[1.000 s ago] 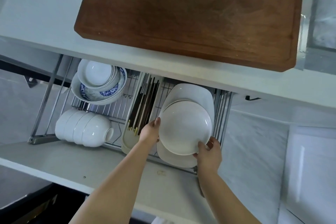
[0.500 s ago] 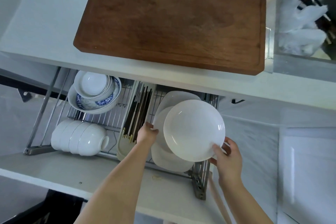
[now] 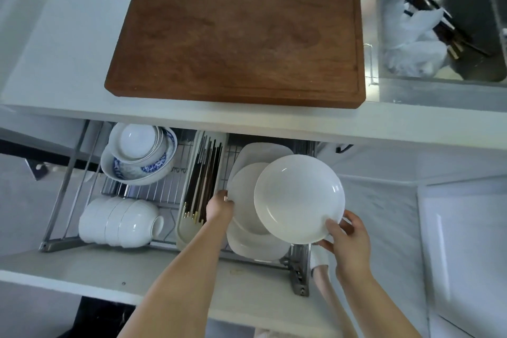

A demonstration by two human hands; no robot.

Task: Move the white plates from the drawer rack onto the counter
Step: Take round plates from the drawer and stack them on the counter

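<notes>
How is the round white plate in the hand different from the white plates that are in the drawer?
The round plate is lifted out, pinched at its lower rim by the right hand; the plates in the rack sit in the drawer, touched by the left hand. The round plate shows its whole face; the plates in the rack overlap, partly hidden. At least one at the back has squarish corners. All are plain white.

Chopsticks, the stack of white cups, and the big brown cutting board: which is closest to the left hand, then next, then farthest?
From the left hand:
1. Chopsticks, right beside it in the drawer tray.
2. Stack of white cups, farther left in the rack.
3. Cutting board, up on the counter.
</notes>
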